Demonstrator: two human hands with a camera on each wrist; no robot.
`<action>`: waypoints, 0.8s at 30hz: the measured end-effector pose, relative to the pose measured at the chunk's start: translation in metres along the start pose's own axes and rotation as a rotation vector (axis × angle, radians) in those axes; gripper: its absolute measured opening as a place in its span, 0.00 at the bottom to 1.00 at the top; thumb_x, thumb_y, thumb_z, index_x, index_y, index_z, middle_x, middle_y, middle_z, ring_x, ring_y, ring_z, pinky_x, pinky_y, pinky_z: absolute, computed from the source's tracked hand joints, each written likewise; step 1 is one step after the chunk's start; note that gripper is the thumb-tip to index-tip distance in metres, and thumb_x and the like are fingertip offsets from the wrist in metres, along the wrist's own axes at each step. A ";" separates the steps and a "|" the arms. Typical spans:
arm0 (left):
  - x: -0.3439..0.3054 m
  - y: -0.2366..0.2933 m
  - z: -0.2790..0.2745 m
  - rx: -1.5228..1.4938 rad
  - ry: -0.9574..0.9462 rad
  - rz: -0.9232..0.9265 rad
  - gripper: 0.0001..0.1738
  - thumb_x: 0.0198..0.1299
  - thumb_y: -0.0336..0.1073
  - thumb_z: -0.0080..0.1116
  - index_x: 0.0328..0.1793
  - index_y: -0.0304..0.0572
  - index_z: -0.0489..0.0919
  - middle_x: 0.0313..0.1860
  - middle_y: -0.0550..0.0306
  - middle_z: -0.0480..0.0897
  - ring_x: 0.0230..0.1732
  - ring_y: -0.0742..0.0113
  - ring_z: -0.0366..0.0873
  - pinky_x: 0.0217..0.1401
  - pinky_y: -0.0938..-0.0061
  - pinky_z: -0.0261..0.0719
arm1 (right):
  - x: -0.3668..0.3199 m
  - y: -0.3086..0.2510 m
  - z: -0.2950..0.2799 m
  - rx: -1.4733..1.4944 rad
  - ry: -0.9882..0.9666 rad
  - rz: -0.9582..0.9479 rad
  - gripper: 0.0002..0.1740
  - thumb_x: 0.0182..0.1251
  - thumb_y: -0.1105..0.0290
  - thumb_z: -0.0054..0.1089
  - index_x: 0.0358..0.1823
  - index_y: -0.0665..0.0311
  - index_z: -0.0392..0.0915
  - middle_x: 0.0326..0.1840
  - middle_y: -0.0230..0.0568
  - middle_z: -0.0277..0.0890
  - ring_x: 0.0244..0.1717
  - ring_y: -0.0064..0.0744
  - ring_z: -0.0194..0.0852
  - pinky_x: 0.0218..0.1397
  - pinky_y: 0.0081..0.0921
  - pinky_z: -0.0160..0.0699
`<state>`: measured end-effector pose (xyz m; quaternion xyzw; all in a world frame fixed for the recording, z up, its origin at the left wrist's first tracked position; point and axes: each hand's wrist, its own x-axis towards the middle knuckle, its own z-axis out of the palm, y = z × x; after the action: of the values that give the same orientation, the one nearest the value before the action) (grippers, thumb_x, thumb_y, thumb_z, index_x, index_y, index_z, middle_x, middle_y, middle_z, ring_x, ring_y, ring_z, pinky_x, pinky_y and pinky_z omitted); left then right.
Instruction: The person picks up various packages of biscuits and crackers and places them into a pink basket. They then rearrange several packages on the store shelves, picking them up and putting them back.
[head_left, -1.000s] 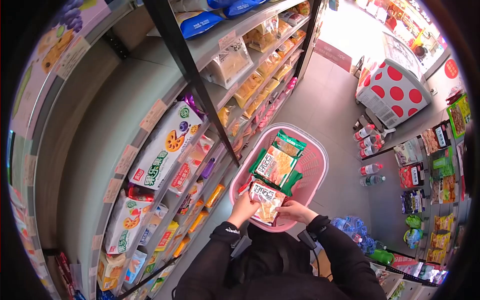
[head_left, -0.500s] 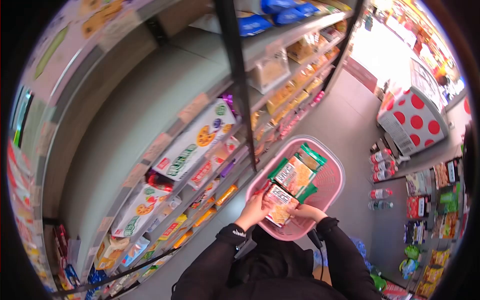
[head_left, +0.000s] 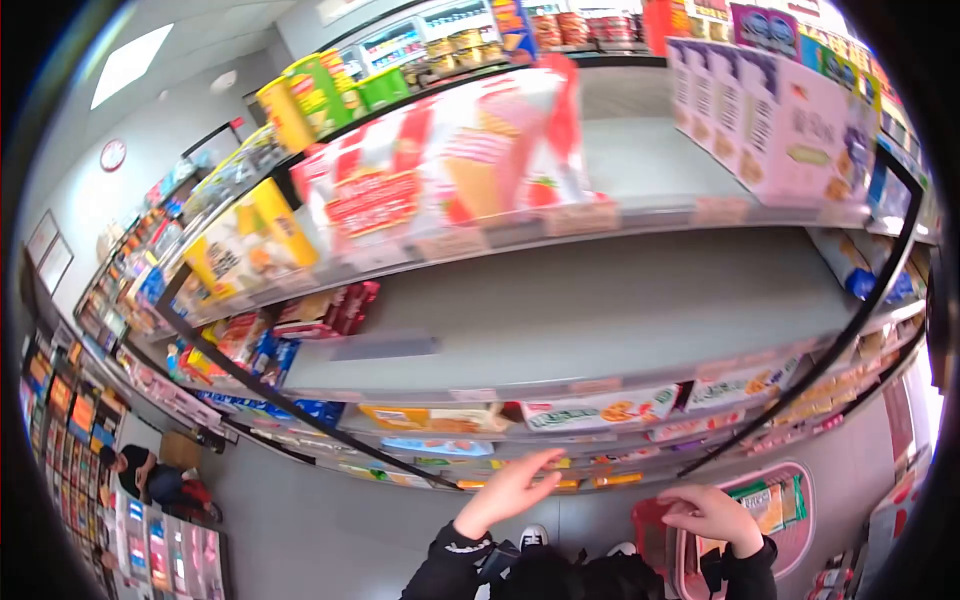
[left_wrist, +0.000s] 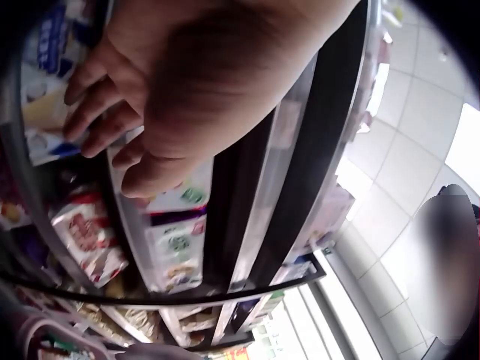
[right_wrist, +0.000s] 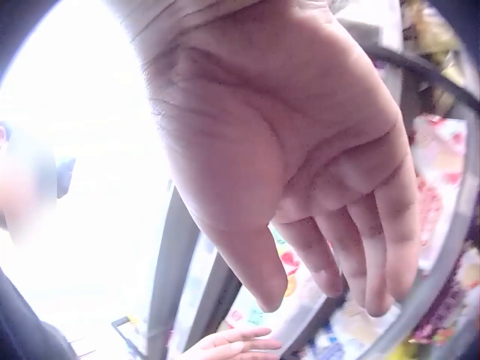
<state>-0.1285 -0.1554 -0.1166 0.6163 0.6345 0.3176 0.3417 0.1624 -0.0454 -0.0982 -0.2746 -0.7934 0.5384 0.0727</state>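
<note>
My left hand (head_left: 508, 490) is held out in front of the shelves, its fingers loosely extended and nothing in them. Over the near left side of the pink basket (head_left: 808, 500) hovers my right hand (head_left: 714, 514), palm down, its fingers slightly bent and holding nothing. Green-edged snack packs (head_left: 768, 506) lie in the basket, partly hidden by that hand and the sleeve. In the left wrist view the spread fingers overlap white snack packs (left_wrist: 177, 251) on a shelf. The right wrist view shows a bare palm (right_wrist: 285, 150) with the thumb apart from the fingers.
A wide grey shelf (head_left: 600, 310) curves across the front, with a red-and-white bag (head_left: 460, 150) and upright pale purple boxes (head_left: 770, 130) on the tier above. Dark rails (head_left: 850, 330) run along its edges. A person (head_left: 145, 475) sits at the far left.
Both hands have let go of the snack pack over the basket and moved apart. The head view has turned left to face the shelves, and the basket now appears at the lower right.
</note>
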 end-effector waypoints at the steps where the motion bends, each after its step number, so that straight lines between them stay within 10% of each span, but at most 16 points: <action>1: -0.012 0.003 -0.020 -0.036 0.145 0.012 0.20 0.58 0.37 0.51 0.56 0.40 0.68 0.48 0.50 0.75 0.48 0.63 0.74 0.50 0.73 0.70 | 0.019 -0.023 0.006 -0.039 -0.009 -0.074 0.19 0.54 0.68 0.59 0.47 0.66 0.71 0.34 0.42 0.76 0.33 0.31 0.77 0.37 0.24 0.74; 7: -0.062 -0.009 -0.134 -0.210 0.762 0.117 0.11 0.58 0.29 0.49 0.46 0.34 0.74 0.38 0.57 0.78 0.41 0.72 0.74 0.47 0.78 0.70 | 0.122 -0.150 0.047 -0.182 -0.067 -0.489 0.19 0.56 0.66 0.55 0.49 0.65 0.68 0.37 0.46 0.74 0.37 0.38 0.75 0.40 0.28 0.72; 16: -0.066 -0.062 -0.280 0.372 1.274 0.084 0.27 0.52 0.31 0.49 0.60 0.31 0.61 0.57 0.42 0.66 0.59 0.51 0.63 0.60 0.67 0.60 | 0.300 -0.246 0.133 -0.119 0.166 -0.781 0.24 0.52 0.65 0.56 0.47 0.74 0.66 0.42 0.57 0.71 0.43 0.48 0.72 0.47 0.33 0.70; 20: -0.051 -0.093 -0.330 0.490 1.267 -0.054 0.26 0.52 0.34 0.52 0.56 0.25 0.63 0.51 0.38 0.70 0.54 0.51 0.68 0.56 0.67 0.64 | 0.355 -0.269 0.156 -0.050 0.058 -0.513 0.24 0.52 0.65 0.58 0.47 0.74 0.67 0.42 0.54 0.73 0.43 0.42 0.73 0.47 0.30 0.71; 24: -0.048 -0.112 -0.361 -0.068 0.924 0.139 0.13 0.57 0.31 0.48 0.44 0.28 0.74 0.39 0.53 0.80 0.42 0.72 0.75 0.47 0.80 0.68 | 0.389 -0.271 0.170 -0.026 0.098 -0.485 0.19 0.52 0.66 0.55 0.43 0.71 0.71 0.37 0.48 0.76 0.40 0.35 0.75 0.43 0.27 0.71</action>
<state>-0.4899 -0.2016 -0.0030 0.4397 0.6666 0.6016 0.0212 -0.3308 -0.0571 0.0043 -0.1028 -0.8384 0.4812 0.2346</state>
